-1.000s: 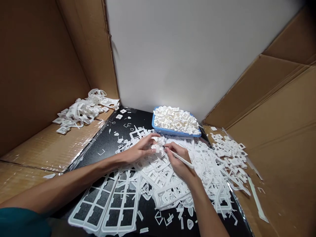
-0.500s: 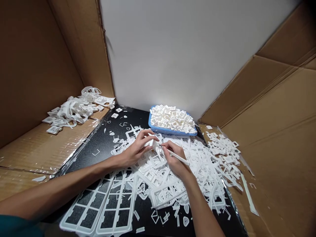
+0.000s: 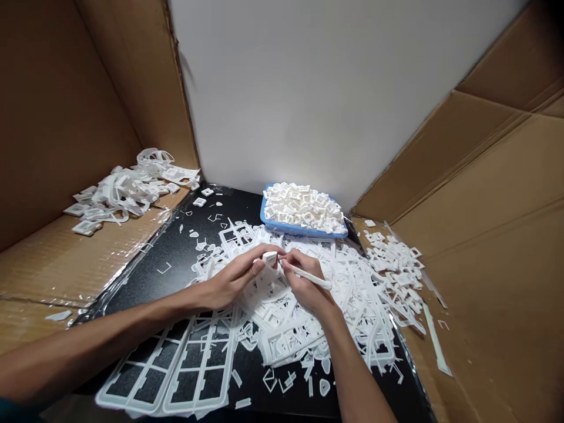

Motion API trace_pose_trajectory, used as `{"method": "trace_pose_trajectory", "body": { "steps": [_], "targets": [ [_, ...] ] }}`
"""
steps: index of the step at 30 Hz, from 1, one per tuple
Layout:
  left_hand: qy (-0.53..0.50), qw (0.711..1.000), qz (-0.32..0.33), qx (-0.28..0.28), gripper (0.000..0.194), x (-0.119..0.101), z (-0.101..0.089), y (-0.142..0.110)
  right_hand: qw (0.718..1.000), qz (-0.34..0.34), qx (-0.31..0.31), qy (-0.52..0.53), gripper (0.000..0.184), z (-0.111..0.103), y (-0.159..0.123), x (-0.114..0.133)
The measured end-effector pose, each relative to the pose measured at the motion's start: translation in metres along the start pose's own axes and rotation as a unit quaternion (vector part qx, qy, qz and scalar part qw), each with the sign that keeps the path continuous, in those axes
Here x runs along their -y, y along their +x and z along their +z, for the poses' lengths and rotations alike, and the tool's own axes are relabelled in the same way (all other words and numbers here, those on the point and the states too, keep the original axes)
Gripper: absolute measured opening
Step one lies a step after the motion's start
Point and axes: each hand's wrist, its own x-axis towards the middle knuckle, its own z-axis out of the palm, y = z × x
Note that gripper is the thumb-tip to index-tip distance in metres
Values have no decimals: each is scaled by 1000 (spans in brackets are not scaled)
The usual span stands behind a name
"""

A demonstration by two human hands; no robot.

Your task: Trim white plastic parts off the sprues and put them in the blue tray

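Note:
My left hand (image 3: 238,276) pinches a small white plastic piece (image 3: 270,257) between thumb and fingers, above the middle of a heap of white plastic scraps (image 3: 348,299). Close against it on the right, my right hand (image 3: 306,282) is closed round a slim white pen-shaped tool (image 3: 314,278), held like a pencil. The tool's tip meets the piece or lies just beside it; fingers partly hide this spot. Behind my hands stands a blue tray (image 3: 304,230) heaped with small square white plastic pieces (image 3: 304,205).
Two white grid frames (image 3: 196,406) lie at the front left of the black table (image 3: 176,270). More white pieces (image 3: 121,191) are piled on cardboard at the left, others (image 3: 394,267) at the right. Cardboard walls (image 3: 497,194) and a white panel (image 3: 317,88) enclose the table.
My left hand has turned the white piece, and its fingers are now drawn in closer round it. The right hand keeps the tool beside it. The whole view has shifted slightly.

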Motion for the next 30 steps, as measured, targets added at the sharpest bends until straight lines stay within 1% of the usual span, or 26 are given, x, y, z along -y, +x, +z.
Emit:
{"method": "trace_pose_trajectory", "body": {
  "steps": [1, 3, 5, 6, 8, 9, 11, 13, 16, 20, 21, 22, 25, 27, 30],
  "targets": [
    [-33, 999, -27, 0, 41, 2, 2, 0, 1000, -8, -17, 3, 23, -1, 0, 2],
    [-120, 990, -74, -31, 37, 8, 5, 2, 997, -30, -75, 6, 23, -1, -1, 6],
    [-229, 964, -108, -74, 31, 16, 7, 6, 989, -53, -135, 9, 26, -1, -2, 10],
    [-276, 949, -119, -90, 30, 19, 7, 7, 986, -64, -151, 13, 26, 0, -2, 11],
    [-333, 928, -130, -106, 30, 22, 8, 10, 984, -82, -155, 24, 26, 2, -5, 13],
    [-343, 923, -136, -107, 32, 22, 8, 11, 984, -90, -150, 31, 28, 3, -6, 14],
    [-351, 918, -145, -112, 36, 21, 8, 12, 982, -103, -148, 47, 38, 5, -10, 15],
    [-359, 913, -154, -115, 37, 19, 7, 12, 977, -109, -170, 66, 50, 6, -12, 16],
    [-363, 911, -164, -104, 38, 20, 7, 11, 970, -103, -201, 87, 60, 9, -12, 18],
    [-363, 913, -170, -83, 38, 23, 8, 10, 975, -123, -173, 66, 69, 16, -12, 18],
    [-366, 911, -173, -85, 37, 23, 8, 9, 976, -134, -165, 53, 66, 18, -12, 17],
    [-370, 908, -176, -90, 36, 23, 9, 9, 976, -144, -159, 37, 59, 19, -13, 17],
    [-380, 901, -181, -104, 32, 21, 10, 10, 972, -175, -153, -17, 21, 22, -13, 18],
    [-383, 900, -181, -107, 29, 20, 10, 11, 968, -195, -152, -47, 3, 22, -12, 20],
    [-380, 901, -178, -107, 26, 19, 10, 11, 963, -210, -153, -75, 8, 19, -9, 23]
  ]
}}
